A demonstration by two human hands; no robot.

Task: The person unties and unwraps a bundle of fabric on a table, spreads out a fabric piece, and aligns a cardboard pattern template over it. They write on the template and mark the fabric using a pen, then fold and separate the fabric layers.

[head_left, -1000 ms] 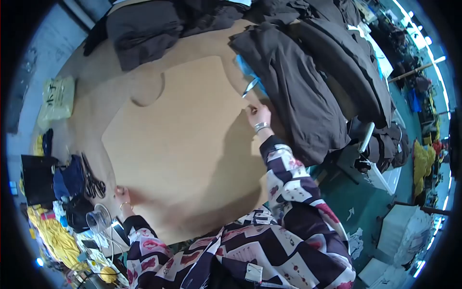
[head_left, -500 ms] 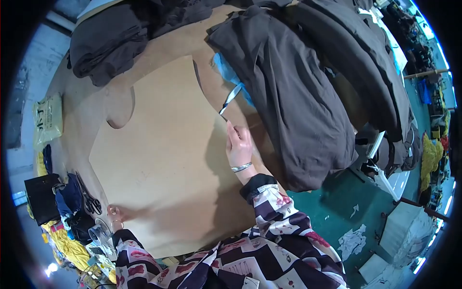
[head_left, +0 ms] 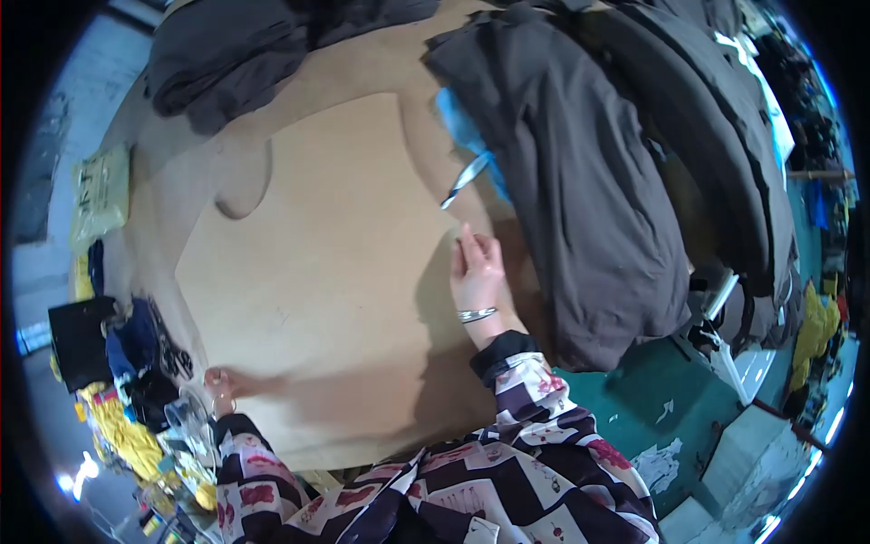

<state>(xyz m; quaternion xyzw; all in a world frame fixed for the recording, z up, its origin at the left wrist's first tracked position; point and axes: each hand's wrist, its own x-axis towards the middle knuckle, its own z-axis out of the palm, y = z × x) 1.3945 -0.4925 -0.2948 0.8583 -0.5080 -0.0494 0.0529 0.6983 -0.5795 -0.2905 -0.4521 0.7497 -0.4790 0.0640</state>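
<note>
Clock is around the sheet, 12 = top of view. Big tan sheet (head_left: 335, 245) lies flat, mid-view, on the brown table (head_left: 163, 218); straight-ish bottom edge nearest the person, curved cutout at 11. Right hand (head_left: 478, 272) at 3, by the sheet's edge: index reaching toward 12, thumb close beside it, other fingers bent in. Can't tell if the tips pinch the edge or just rest on it. Silver bangle (head_left: 478, 315) on that wrist. Left hand (head_left: 220, 384) between 7 and 8, at the sheet's lower-left edge, fingers look curled; too small to tell if they pinch or press. Slim white-and-dark item (head_left: 465, 181) between 1 and 2, just beyond the right fingertips, next to blue material (head_left: 462, 122) partly under the long dark cloth (head_left: 580, 190) at 2. Second dark fabric pile (head_left: 227, 72) at 11, folded. Yellowish printed bag (head_left: 101, 195) near 10, well apart from the sheet. Black scissors (head_left: 175, 355) at 8, near the left hand, with navy cloth (head_left: 131, 337) and a flat black item (head_left: 82, 343) farther out. Yellow cloth (head_left: 127, 444) also around 8, lower down. At 4, white scraps (head_left: 657, 464) on the green floor (head_left: 616, 403).
</note>
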